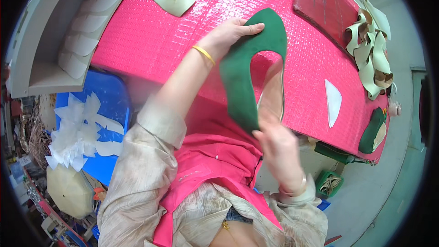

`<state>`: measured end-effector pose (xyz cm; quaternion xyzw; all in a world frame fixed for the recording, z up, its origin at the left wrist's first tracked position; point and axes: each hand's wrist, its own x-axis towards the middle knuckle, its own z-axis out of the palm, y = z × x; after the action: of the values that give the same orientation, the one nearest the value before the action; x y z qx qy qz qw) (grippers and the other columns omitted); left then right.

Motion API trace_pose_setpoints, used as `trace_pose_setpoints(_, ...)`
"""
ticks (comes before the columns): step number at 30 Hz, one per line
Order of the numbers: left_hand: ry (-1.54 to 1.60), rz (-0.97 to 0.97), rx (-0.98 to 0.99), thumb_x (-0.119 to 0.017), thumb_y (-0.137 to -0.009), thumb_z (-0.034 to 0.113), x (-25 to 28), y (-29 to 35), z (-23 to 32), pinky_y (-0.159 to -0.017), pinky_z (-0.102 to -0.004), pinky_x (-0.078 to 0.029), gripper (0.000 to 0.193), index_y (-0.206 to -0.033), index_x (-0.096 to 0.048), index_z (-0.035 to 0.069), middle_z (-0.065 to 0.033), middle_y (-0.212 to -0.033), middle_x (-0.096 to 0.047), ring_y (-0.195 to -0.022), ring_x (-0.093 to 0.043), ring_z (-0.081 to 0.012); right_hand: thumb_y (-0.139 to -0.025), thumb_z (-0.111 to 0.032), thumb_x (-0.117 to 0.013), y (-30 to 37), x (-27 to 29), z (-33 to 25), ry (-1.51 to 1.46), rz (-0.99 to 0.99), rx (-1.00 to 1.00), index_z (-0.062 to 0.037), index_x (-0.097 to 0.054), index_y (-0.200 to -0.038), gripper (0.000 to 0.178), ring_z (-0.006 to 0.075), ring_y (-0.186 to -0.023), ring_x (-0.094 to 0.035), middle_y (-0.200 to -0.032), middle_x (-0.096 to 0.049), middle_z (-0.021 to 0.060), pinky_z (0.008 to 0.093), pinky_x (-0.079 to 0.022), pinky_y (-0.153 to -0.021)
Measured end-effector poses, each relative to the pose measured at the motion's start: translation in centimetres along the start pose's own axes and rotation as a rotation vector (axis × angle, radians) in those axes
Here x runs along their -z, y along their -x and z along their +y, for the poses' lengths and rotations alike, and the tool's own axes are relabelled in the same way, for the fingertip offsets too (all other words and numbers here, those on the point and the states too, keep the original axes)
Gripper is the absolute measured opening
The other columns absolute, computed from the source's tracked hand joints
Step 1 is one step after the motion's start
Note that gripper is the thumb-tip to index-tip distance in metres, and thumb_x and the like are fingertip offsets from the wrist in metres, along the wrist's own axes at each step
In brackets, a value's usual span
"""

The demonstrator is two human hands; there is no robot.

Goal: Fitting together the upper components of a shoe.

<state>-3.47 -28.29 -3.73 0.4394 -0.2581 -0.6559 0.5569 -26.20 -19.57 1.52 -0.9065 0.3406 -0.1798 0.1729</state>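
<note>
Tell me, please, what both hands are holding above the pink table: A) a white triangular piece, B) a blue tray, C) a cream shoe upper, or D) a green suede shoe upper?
D: the left hand and right hand grip opposite ends of the green shoe upper.

Between my left hand (pixel 231 32) and right hand (pixel 279 144) the shoe upper (pixel 244 75) is deep green with a pale beige lining. Under my grip the table cover (pixel 151 32) is bright pink with an embossed grid. Right of my grip lies a white pointed piece (pixel 333 100); left, a blue bin (pixel 109 96).
</note>
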Motion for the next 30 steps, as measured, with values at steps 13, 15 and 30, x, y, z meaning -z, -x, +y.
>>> trace_pose_setpoints(13, -1.02, -0.143, -0.325, -0.06, -0.077, 0.015, -10.7, 6.5, 0.6, -0.049, -0.0264, -0.042, 0.019, -0.078, -0.062, -0.004, -0.0065, -0.053, -0.054, -0.048, -0.048, -0.0099, -0.082, -0.01, -0.059, -6.8, 3.0, 7.9, -1.326, 0.46, -0.447, 0.0011, -0.059, -0.09, 0.014, 0.0063, -0.066, -0.055, -0.08, -0.061, 0.0036, 0.0175, -0.043, -0.057)
trace_pose_setpoints(15, -0.823, -0.153, -0.304, -0.06, -0.077, 0.014, -10.8, 5.0, -1.0, -0.048, -0.0251, -0.039, 0.02, -0.079, -0.06, -0.006, -0.0073, -0.055, -0.053, -0.051, -0.047, -0.0072, -0.081, -0.01, -0.059, -6.8, 3.4, 8.6, -1.27, 0.48, -0.408, 0.0012, -0.06, -0.087, 0.013, 0.0062, -0.065, -0.054, -0.078, -0.061, 0.0033, 0.0176, -0.043, -0.055)
trace_pose_setpoints(30, -0.326, -0.239, -0.155, -0.061, -0.077, 0.009, -13.9, 7.8, -4.5, -0.068, -0.0227, -0.044, 0.025, -0.1, -0.059, -0.001, -0.0088, -0.081, -0.063, -0.075, -0.054, -0.0062, -0.075, -0.017, -0.065, 0.6, 8.3, 10.4, -1.599, 0.342, -0.281, -0.0002, -0.062, -0.086, 0.02, 0.0164, -0.061, -0.059, -0.071, -0.063, 0.0013, 0.0265, -0.048, -0.055)
